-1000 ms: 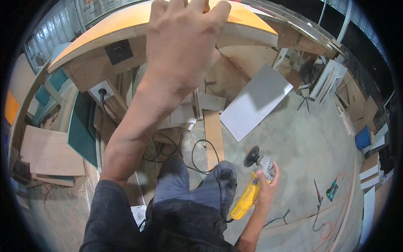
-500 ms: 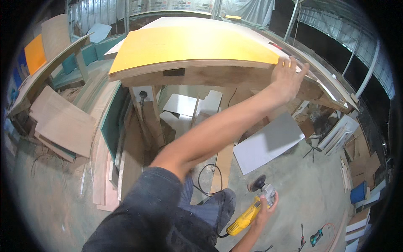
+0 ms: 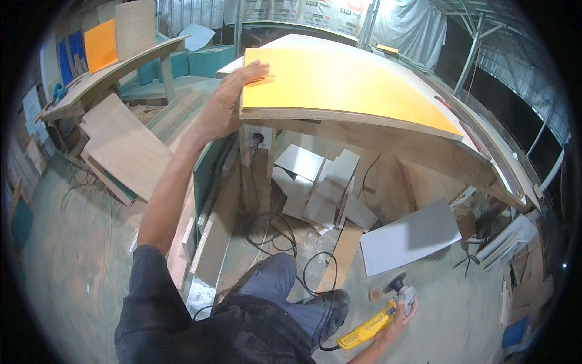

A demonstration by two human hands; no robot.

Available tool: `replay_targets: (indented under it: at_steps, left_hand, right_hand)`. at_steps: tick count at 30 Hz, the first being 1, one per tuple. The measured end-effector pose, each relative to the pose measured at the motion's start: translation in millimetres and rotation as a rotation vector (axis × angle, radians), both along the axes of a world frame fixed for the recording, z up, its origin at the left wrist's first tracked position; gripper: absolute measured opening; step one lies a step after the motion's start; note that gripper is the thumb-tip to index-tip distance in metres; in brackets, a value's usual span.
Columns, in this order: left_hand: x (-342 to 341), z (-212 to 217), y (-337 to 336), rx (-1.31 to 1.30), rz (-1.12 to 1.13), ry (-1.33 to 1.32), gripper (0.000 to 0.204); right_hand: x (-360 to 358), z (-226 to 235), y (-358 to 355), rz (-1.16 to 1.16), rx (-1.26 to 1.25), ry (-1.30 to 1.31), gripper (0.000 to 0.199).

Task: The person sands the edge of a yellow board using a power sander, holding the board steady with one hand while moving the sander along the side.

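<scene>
A yellow-faced panel [image 3: 345, 85] with a bare wooden edge lies on a wooden workbench [image 3: 388, 138]. My left hand [image 3: 225, 103] wraps round its left edge, fingertips resting on the yellow face. Low on the right, my right hand [image 3: 401, 320] grips a yellow angle grinder [image 3: 367, 327] near its grey head. The grinder carries a dark round pad [image 3: 395, 281] and is held away from the panel. A small brown disc [image 3: 376, 295] shows beside the pad, apparently on the floor.
A black cable [image 3: 315, 291] loops near my legs. A large white board [image 3: 412, 236] lies under the bench, with several smaller white offcuts [image 3: 321, 194]. Upright boards [image 3: 212, 230] stand at the left bench leg. Another curved bench [image 3: 115, 70] stands far left.
My left hand has moved from the panel's right end to its left edge. The grinder stays in my right hand, low at the right. The view has shifted left.
</scene>
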State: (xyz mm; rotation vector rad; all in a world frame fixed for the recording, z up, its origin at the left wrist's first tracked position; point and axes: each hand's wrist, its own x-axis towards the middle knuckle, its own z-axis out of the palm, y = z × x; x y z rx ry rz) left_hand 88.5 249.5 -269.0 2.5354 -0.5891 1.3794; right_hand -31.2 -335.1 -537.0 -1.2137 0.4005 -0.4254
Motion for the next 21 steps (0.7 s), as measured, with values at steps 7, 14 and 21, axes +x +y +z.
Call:
replay_targets:
  at_steps: [7,14,21]
  left_hand:
    - [3.0,-0.8,-70.0,0.156,0.133,-0.452,0.025]
    - [57.2,2.9,-234.7,0.224,0.134,-0.626,0.009]
    - [159.2,2.3,-328.1,0.208,0.211,-0.653,0.010]
  right_hand:
    - [9.3,14.2,16.9,0.056,-0.027,-0.102,0.076]
    - [2.3,26.6,18.6,0.099,0.015,-0.081,0.077]
    - [-3.9,40.2,17.0,0.029,-0.039,-0.046,0.076]
